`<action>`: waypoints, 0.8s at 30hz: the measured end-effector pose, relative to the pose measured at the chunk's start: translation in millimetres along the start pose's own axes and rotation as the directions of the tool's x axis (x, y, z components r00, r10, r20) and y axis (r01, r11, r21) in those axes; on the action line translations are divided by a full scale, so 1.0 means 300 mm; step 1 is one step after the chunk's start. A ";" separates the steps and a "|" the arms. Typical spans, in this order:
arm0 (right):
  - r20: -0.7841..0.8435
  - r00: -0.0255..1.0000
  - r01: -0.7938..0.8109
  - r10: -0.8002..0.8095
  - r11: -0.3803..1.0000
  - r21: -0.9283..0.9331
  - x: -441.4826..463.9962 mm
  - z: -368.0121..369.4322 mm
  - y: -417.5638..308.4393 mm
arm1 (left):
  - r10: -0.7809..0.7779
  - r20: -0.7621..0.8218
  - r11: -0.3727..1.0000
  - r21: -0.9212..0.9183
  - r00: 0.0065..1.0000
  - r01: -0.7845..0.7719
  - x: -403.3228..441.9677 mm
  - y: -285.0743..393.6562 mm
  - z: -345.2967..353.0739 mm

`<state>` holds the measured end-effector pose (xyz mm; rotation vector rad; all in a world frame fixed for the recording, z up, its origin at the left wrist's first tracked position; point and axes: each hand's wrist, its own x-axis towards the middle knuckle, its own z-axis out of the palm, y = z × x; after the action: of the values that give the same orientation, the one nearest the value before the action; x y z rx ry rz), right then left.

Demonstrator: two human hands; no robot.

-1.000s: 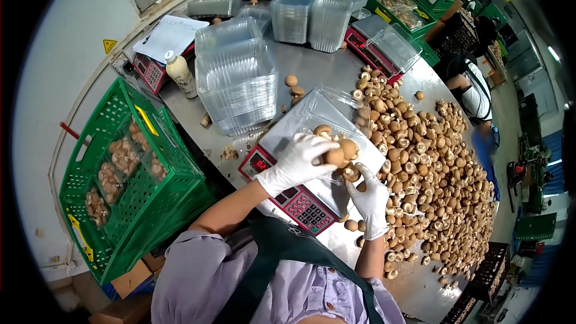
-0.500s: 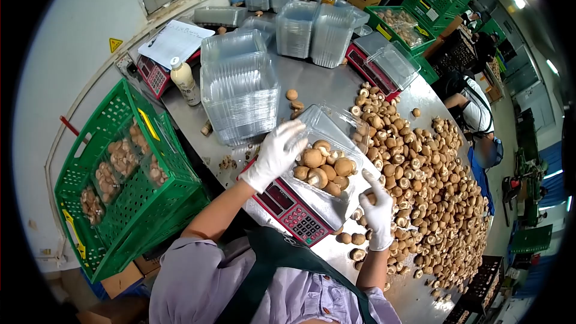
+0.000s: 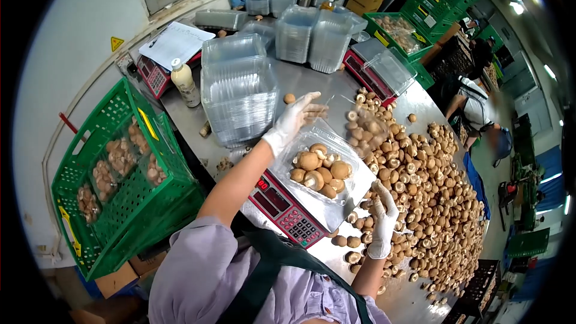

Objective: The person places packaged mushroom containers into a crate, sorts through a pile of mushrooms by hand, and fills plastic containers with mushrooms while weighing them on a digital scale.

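A clear plastic clamshell box (image 3: 310, 191) holds several brown mushrooms (image 3: 327, 175) and sits on the scale (image 3: 288, 213), whose red digits are partly visible. Its transparent lid (image 3: 343, 107) stands raised at the far side. My left hand (image 3: 295, 123), in a white glove, is above the box's far left corner with fingers stretched toward the lid; whether they touch it I cannot tell. Beside the right edge of the scale's plate, my gloved right hand (image 3: 384, 222) is open, fingers pointing up, close to the big mushroom pile (image 3: 426, 198).
Nested clear boxes (image 3: 240, 102) stand beyond my left hand, near a bottle (image 3: 185, 83). At the left, a green crate (image 3: 129, 204) holds packed mushrooms. Another scale (image 3: 375, 69) stands farther back. A person (image 3: 477, 105) is at the right, beyond the table.
My left hand has moved up and right, from the box's left side toward its lid. My right hand has shifted slightly down and right. Red digits now show on the scale.
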<state>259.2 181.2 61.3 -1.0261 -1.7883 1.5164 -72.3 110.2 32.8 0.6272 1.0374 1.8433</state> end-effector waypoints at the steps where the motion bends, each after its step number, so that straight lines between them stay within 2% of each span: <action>1: -0.019 0.999 0.036 -0.036 0.999 0.021 -0.003 -0.002 0.028 | 0.105 0.034 0.991 0.080 0.994 -0.107 -0.072 0.045 0.028; 2: -0.037 0.997 0.073 -0.072 0.996 0.042 -0.009 -0.003 0.047 | 0.033 0.098 0.986 0.160 0.995 -0.049 -0.133 0.058 0.010; 4: -0.028 0.992 -0.121 0.124 0.989 0.081 -0.022 -0.005 0.059 | 0.047 0.255 0.827 0.532 0.966 -0.180 -0.260 0.075 -0.009; 5: -0.042 0.989 -0.143 0.145 0.989 0.042 -0.021 0.004 0.075 | 0.158 0.312 0.637 0.693 0.937 -0.338 -0.315 0.062 -0.007; 6: -0.056 0.985 -0.166 0.166 0.986 0.002 -0.022 0.021 0.091 | 0.248 0.391 0.393 0.796 0.886 -0.461 -0.370 0.041 0.002; 7: -0.002 0.996 -0.093 0.093 0.995 0.038 -0.020 0.046 0.099 | 0.262 0.244 0.394 0.856 0.934 -0.335 -0.422 0.015 0.015; 8: 0.089 0.961 -0.270 0.261 0.956 0.118 -0.029 0.051 0.083 | 0.356 0.108 0.366 0.898 0.928 -0.245 -0.463 -0.019 0.023; 9: 0.116 0.952 -0.290 0.283 0.956 0.050 -0.024 0.059 0.107 | 0.234 -0.093 0.569 0.820 0.968 -0.059 -0.484 -0.081 -0.001; 10: 0.144 0.941 -0.307 0.307 0.952 -0.020 -0.022 0.069 0.130 | 0.070 -0.268 0.724 0.676 0.961 0.136 -0.495 -0.134 -0.029; 12: 0.151 0.942 -0.298 0.301 0.954 -0.041 -0.027 0.115 0.123 | -0.160 -0.254 0.875 0.412 0.954 0.256 -0.504 -0.132 -0.029; 13: 0.155 0.941 -0.302 0.300 0.953 -0.011 -0.030 0.127 0.114 | -0.169 -0.288 0.911 0.319 0.943 0.261 -0.500 -0.134 -0.010; 14: 0.160 0.941 -0.306 0.300 0.952 0.016 -0.034 0.136 0.103 | -0.164 -0.289 0.913 0.318 0.943 0.256 -0.494 -0.122 0.011; 16: 0.180 0.937 -0.316 0.300 0.946 0.068 -0.037 0.141 0.101 | -0.248 -0.373 0.931 0.165 0.894 0.327 -0.471 -0.097 0.034; 17: 0.198 0.931 -0.334 0.307 0.935 0.123 -0.039 0.142 0.101 | -0.264 -0.360 0.940 0.114 0.895 0.323 -0.458 -0.107 0.027; 22: 0.156 0.958 -0.261 0.240 0.956 0.131 -0.072 0.131 0.168 | -0.168 -0.308 0.949 0.207 0.937 0.238 -0.458 -0.150 0.012; 24: 0.111 0.987 -0.125 0.113 0.986 0.107 -0.090 0.139 0.172 | -0.148 -0.293 0.943 0.247 0.945 0.225 -0.482 -0.157 0.007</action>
<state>249.3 139.1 4.2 -1.0298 -1.7142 1.7536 18.0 -5.7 -6.3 0.4236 1.5042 1.6574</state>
